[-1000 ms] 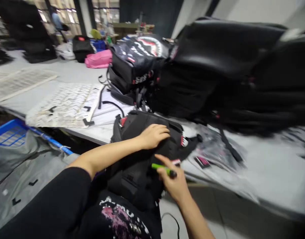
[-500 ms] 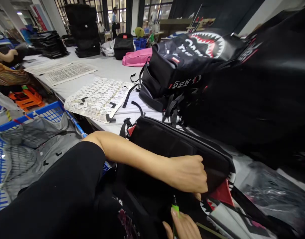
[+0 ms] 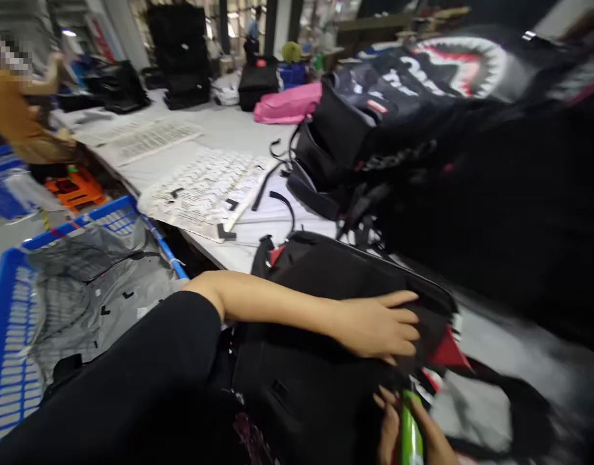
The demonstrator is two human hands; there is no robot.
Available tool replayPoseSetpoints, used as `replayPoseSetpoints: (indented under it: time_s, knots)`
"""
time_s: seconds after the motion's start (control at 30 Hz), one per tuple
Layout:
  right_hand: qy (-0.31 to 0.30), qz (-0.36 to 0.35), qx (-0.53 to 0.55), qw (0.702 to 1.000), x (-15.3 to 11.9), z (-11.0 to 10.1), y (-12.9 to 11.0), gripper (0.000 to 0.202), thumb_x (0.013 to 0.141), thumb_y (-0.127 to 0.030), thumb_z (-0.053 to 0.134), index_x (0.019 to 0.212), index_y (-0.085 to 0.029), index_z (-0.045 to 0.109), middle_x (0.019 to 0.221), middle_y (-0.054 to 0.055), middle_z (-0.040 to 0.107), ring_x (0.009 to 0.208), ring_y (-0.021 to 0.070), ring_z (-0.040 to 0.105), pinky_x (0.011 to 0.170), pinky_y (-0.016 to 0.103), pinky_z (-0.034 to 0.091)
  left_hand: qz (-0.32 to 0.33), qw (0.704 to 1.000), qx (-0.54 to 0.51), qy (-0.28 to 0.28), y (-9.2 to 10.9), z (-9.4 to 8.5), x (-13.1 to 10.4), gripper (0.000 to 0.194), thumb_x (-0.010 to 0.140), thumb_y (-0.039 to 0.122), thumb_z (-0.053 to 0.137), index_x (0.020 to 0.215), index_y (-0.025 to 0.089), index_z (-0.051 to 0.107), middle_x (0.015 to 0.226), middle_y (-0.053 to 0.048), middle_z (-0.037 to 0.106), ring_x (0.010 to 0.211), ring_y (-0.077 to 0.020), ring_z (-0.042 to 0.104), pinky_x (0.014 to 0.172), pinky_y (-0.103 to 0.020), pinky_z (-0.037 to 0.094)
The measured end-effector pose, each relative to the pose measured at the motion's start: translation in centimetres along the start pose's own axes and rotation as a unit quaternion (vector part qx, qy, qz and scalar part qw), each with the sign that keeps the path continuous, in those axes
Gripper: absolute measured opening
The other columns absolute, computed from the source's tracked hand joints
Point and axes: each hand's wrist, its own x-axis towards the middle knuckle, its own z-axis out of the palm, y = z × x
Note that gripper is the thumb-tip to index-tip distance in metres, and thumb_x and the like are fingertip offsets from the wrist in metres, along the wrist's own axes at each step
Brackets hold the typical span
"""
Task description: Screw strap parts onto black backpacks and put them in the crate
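A black backpack (image 3: 316, 381) lies across my front, with red fabric showing at its side and a raised black panel along its far edge. My left hand (image 3: 379, 326) reaches over it from the left and rests on the black fabric, fingers spread. Below it, at the bottom of the view, my right hand (image 3: 423, 433) is closed around a bright green, pen-like tool (image 3: 411, 429). The tool's tip is dark and blurred, close to the bag, and whether it touches cannot be made out.
A blue crate (image 3: 16, 361) lined with grey sheeting stands at left. On the table are a sheet of white cut pieces (image 3: 204, 187), a pink bag (image 3: 287, 103), and stacked black backpacks (image 3: 355, 123) with shark print at right. Another person (image 3: 20, 110) works at far left.
My left hand has gone from a closed fist to spread fingers on the bag. My right hand has moved right and slightly up with the green tool. The view has shifted left.
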Motion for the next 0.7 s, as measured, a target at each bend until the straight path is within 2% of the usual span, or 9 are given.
replayPoseSetpoints:
  time_s: [0.03, 0.07, 0.13, 0.17, 0.23, 0.33, 0.47, 0.57, 0.7]
  knots:
    - [0.066, 0.036, -0.030, 0.997, 0.2, -0.1, -1.8, 0.057, 0.086, -0.065, 0.059, 0.107, -0.013, 0.070, 0.089, 0.016, 0.075, 0.077, 0.0316, 0.073, 0.070, 0.043, 0.059, 0.013, 1.000, -0.019, 0.002, 0.8, 0.1, -0.4, 0.026, 0.092, 0.034, 0.061, 0.103, 0.015, 0.075, 0.102, -0.012, 0.071, 0.112, -0.0317, 0.060, 0.122, -0.062, 0.019]
    - [0.088, 0.054, -0.006, 0.995, 0.5, 0.0, -3.4, 0.055, 0.083, -0.066, 0.063, 0.102, -0.014, 0.069, 0.087, 0.016, 0.074, 0.076, 0.0314, 0.073, 0.069, 0.043, 0.058, 0.006, 0.999, -0.034, 0.005, 1.4, 0.1, -0.9, 0.028, 0.087, 0.037, 0.068, 0.101, 0.014, 0.074, 0.101, -0.012, 0.070, 0.115, -0.0328, 0.059, 0.122, -0.062, 0.019]
    - [0.075, 0.115, 0.121, 0.983, 1.7, 0.3, -5.5, 0.046, 0.085, -0.059, 0.063, 0.106, -0.018, 0.062, 0.085, 0.012, 0.073, 0.065, 0.0242, 0.071, 0.061, 0.038, 0.058, -0.037, 0.998, -0.044, 0.014, 1.6, 0.6, -1.7, 0.036, 0.079, 0.042, 0.077, 0.099, 0.013, 0.073, 0.107, -0.013, 0.068, 0.124, -0.0350, 0.053, 0.123, -0.061, 0.021]
    - [0.090, 0.143, 0.187, 0.968, 2.4, 0.5, -5.9, 0.044, 0.086, -0.059, 0.062, 0.105, -0.020, 0.059, 0.078, 0.008, 0.072, 0.057, 0.0213, 0.068, 0.054, 0.035, 0.056, -0.052, 0.997, -0.049, 0.014, 1.4, 1.1, -2.0, 0.039, 0.078, 0.043, 0.078, 0.100, 0.013, 0.072, 0.111, -0.014, 0.067, 0.131, -0.0361, 0.049, 0.123, -0.061, 0.021]
    - [0.107, 0.174, 0.249, 0.947, 3.5, 0.8, -5.7, 0.039, 0.087, -0.057, 0.062, 0.101, -0.021, 0.056, 0.066, 0.001, 0.067, 0.048, 0.0168, 0.062, 0.046, 0.030, 0.051, -0.056, 0.996, -0.065, 0.019, 0.9, 2.0, -2.3, 0.046, 0.082, 0.051, 0.072, 0.107, 0.012, 0.069, 0.120, -0.016, 0.065, 0.139, -0.0378, 0.041, 0.122, -0.065, 0.020]
    - [0.120, 0.196, 0.275, 0.934, 3.7, 0.7, -5.0, 0.035, 0.086, -0.053, 0.065, 0.094, -0.021, 0.055, 0.057, -0.005, 0.060, 0.042, 0.0127, 0.054, 0.041, 0.025, 0.044, -0.067, 0.993, -0.092, 0.024, 1.0, 2.6, -2.6, 0.051, 0.086, 0.058, 0.064, 0.112, 0.013, 0.066, 0.130, -0.016, 0.062, 0.144, -0.0397, 0.034, 0.119, -0.071, 0.017]
    - [0.119, 0.203, 0.243, 0.941, 3.0, 0.7, -4.6, 0.028, 0.082, -0.044, 0.071, 0.086, -0.020, 0.058, 0.063, -0.004, 0.060, 0.046, 0.0111, 0.053, 0.045, 0.026, 0.043, -0.104, 0.990, -0.091, 0.003, 2.7, 2.4, -2.4, 0.039, 0.080, 0.040, 0.077, 0.108, 0.015, 0.067, 0.133, -0.014, 0.061, 0.146, -0.0417, 0.031, 0.119, -0.074, 0.015]
    - [0.082, 0.199, 0.230, 0.949, 2.9, 0.8, -4.5, 0.024, 0.086, -0.041, 0.067, 0.090, -0.019, 0.062, 0.064, -0.003, 0.061, 0.048, 0.0118, 0.054, 0.048, 0.027, 0.045, -0.131, 0.988, -0.079, 0.003, 3.7, 2.8, -2.3, 0.033, 0.077, 0.027, 0.079, 0.106, 0.016, 0.067, 0.137, -0.014, 0.059, 0.146, -0.0424, 0.031, 0.117, -0.076, 0.016]
    - [0.044, 0.195, 0.214, 0.956, 2.6, 0.9, -4.3, 0.025, 0.087, -0.043, 0.065, 0.089, -0.019, 0.065, 0.058, -0.003, 0.059, 0.048, 0.0127, 0.053, 0.050, 0.029, 0.046, -0.113, 0.988, -0.107, 0.027, 3.6, 4.3, -3.2, 0.023, 0.083, 0.029, 0.073, 0.102, 0.018, 0.067, 0.134, -0.012, 0.061, 0.145, -0.0399, 0.033, 0.117, -0.076, 0.009]
